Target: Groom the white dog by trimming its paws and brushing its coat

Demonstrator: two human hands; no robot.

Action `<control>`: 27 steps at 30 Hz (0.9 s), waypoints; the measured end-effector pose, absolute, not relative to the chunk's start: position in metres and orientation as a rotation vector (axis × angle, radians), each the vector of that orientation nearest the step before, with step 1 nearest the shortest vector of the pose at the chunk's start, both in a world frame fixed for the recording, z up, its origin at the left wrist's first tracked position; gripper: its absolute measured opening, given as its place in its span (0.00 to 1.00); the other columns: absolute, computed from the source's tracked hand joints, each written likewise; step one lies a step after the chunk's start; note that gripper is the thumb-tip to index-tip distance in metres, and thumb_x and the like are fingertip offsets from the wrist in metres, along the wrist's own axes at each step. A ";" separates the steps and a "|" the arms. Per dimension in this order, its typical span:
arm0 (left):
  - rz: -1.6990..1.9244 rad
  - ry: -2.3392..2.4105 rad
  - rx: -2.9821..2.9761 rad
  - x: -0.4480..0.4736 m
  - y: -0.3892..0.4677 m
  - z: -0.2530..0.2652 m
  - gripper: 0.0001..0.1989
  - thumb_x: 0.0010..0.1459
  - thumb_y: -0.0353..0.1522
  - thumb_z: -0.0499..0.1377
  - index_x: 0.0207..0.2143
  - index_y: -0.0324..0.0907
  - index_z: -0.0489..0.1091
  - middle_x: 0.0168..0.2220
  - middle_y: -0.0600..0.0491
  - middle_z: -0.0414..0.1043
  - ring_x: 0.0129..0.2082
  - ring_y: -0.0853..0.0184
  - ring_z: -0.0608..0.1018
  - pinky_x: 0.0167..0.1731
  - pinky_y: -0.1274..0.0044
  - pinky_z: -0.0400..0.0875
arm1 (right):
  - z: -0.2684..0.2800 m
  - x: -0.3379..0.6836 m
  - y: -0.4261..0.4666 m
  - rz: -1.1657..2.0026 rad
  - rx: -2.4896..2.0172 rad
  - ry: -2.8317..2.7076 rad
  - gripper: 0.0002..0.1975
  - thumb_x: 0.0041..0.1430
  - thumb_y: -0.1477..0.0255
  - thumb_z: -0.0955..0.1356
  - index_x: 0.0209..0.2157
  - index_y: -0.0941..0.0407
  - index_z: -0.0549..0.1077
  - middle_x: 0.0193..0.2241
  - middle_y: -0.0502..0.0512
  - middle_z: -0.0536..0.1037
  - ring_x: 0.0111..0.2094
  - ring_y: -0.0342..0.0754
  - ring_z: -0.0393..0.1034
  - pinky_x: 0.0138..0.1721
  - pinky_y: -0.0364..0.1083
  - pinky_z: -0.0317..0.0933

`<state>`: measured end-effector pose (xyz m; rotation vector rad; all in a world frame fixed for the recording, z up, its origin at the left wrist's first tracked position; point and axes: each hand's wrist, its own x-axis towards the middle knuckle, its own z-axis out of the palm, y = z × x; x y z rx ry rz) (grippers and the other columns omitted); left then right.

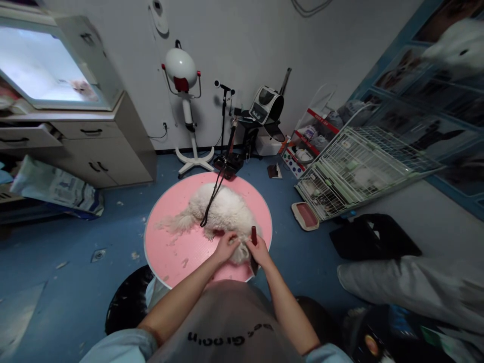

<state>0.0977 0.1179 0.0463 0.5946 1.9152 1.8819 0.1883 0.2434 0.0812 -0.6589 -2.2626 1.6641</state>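
A fluffy white dog lies on a round pink grooming table, its tail toward the left and its head end toward me. My left hand is closed with its fingertips in the fur at the head end. Close by on the right, my right hand grips a grooming brush with a dark red handle pointing up; its dark head hangs below the hand beside the dog. The dog's face is not clearly visible. A black loop leash lies across its back.
Behind the table stand a white dryer on a stand and a black tripod. Wire cages and a litter tray are at the right. Cabinets stand left, and a black stool is near my left side. Loose fur lies about.
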 end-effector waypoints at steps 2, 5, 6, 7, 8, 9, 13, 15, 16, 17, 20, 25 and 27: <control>1.821 1.902 0.659 0.096 0.121 0.046 0.06 0.48 0.34 0.60 0.27 0.39 0.73 0.28 0.51 0.74 0.31 0.65 0.73 0.35 0.75 0.66 | 0.083 0.187 0.246 1.634 -0.643 -2.307 0.08 0.50 0.65 0.66 0.28 0.57 0.68 0.21 0.46 0.66 0.24 0.42 0.60 0.27 0.41 0.56; 1.795 1.886 0.649 0.093 0.123 0.049 0.09 0.50 0.35 0.58 0.22 0.39 0.71 0.24 0.53 0.71 0.26 0.67 0.71 0.31 0.77 0.64 | 0.086 0.185 0.243 1.498 -0.677 -2.365 0.11 0.50 0.66 0.67 0.34 0.57 0.70 0.23 0.46 0.68 0.24 0.43 0.60 0.27 0.41 0.56; 1.790 1.874 0.653 0.092 0.124 0.051 0.10 0.49 0.35 0.57 0.21 0.38 0.70 0.23 0.53 0.70 0.25 0.68 0.70 0.29 0.77 0.63 | 0.087 0.184 0.242 1.470 -0.650 -2.402 0.12 0.50 0.65 0.67 0.36 0.57 0.70 0.24 0.47 0.69 0.24 0.43 0.61 0.27 0.41 0.56; 1.784 1.870 0.655 0.090 0.124 0.053 0.10 0.49 0.36 0.57 0.20 0.38 0.69 0.21 0.54 0.69 0.24 0.68 0.69 0.28 0.78 0.62 | 0.088 0.183 0.240 1.456 -0.603 -2.443 0.12 0.51 0.65 0.67 0.36 0.57 0.71 0.24 0.47 0.70 0.25 0.43 0.61 0.27 0.41 0.56; 1.780 1.877 0.650 0.089 0.124 0.055 0.11 0.48 0.36 0.57 0.19 0.38 0.69 0.20 0.55 0.68 0.24 0.69 0.68 0.27 0.78 0.61 | 0.088 0.181 0.238 1.451 -0.552 -2.479 0.11 0.52 0.65 0.66 0.35 0.57 0.71 0.24 0.47 0.70 0.25 0.43 0.61 0.27 0.41 0.55; 1.781 1.894 0.636 0.089 0.124 0.056 0.11 0.48 0.36 0.57 0.18 0.38 0.68 0.19 0.55 0.66 0.23 0.69 0.67 0.26 0.79 0.59 | 0.088 0.180 0.236 1.446 -0.515 -2.497 0.10 0.53 0.65 0.65 0.34 0.57 0.71 0.24 0.48 0.70 0.25 0.44 0.61 0.27 0.41 0.55; 1.818 1.989 0.517 0.090 0.125 0.058 0.13 0.49 0.36 0.54 0.16 0.39 0.64 0.18 0.56 0.62 0.21 0.70 0.64 0.24 0.79 0.55 | 0.082 0.176 0.231 1.432 -0.574 -2.442 0.06 0.52 0.68 0.63 0.27 0.56 0.69 0.20 0.46 0.67 0.22 0.43 0.59 0.24 0.41 0.52; 1.838 2.029 0.455 0.093 0.127 0.058 0.14 0.50 0.37 0.54 0.16 0.40 0.63 0.17 0.57 0.60 0.21 0.71 0.63 0.23 0.79 0.54 | 0.076 0.175 0.229 1.434 -0.638 -2.387 0.07 0.51 0.68 0.63 0.25 0.56 0.66 0.18 0.45 0.65 0.21 0.43 0.58 0.23 0.41 0.51; 1.846 2.042 0.430 0.094 0.127 0.057 0.14 0.50 0.37 0.54 0.16 0.40 0.62 0.16 0.57 0.59 0.20 0.71 0.62 0.23 0.79 0.53 | 0.074 0.175 0.228 1.436 -0.658 -2.362 0.07 0.51 0.68 0.64 0.24 0.56 0.66 0.18 0.45 0.64 0.21 0.42 0.57 0.23 0.41 0.51; 1.854 2.051 0.409 0.095 0.128 0.057 0.15 0.50 0.37 0.54 0.15 0.40 0.62 0.16 0.57 0.59 0.20 0.71 0.62 0.22 0.79 0.53 | 0.071 0.175 0.227 1.438 -0.671 -2.339 0.07 0.51 0.67 0.64 0.23 0.56 0.65 0.18 0.45 0.64 0.21 0.42 0.57 0.23 0.41 0.51; 1.878 2.061 0.358 0.094 0.129 0.055 0.16 0.50 0.38 0.54 0.14 0.41 0.60 0.15 0.58 0.57 0.20 0.71 0.61 0.22 0.79 0.53 | 0.066 0.176 0.226 1.458 -0.684 -2.299 0.08 0.50 0.67 0.64 0.23 0.55 0.65 0.19 0.45 0.64 0.22 0.42 0.57 0.24 0.41 0.52; 1.935 2.092 0.243 0.078 0.122 0.052 0.16 0.53 0.39 0.52 0.15 0.42 0.58 0.15 0.58 0.55 0.18 0.72 0.60 0.20 0.79 0.52 | 0.062 0.183 0.230 1.522 -0.762 -2.200 0.08 0.52 0.66 0.64 0.27 0.56 0.68 0.21 0.47 0.67 0.23 0.43 0.59 0.26 0.42 0.54; 1.949 2.095 0.236 0.071 0.118 0.051 0.17 0.54 0.39 0.52 0.16 0.42 0.58 0.15 0.59 0.55 0.18 0.72 0.60 0.20 0.79 0.53 | 0.062 0.186 0.233 1.546 -0.777 -2.169 0.08 0.52 0.66 0.64 0.28 0.56 0.69 0.22 0.47 0.68 0.24 0.44 0.60 0.27 0.42 0.56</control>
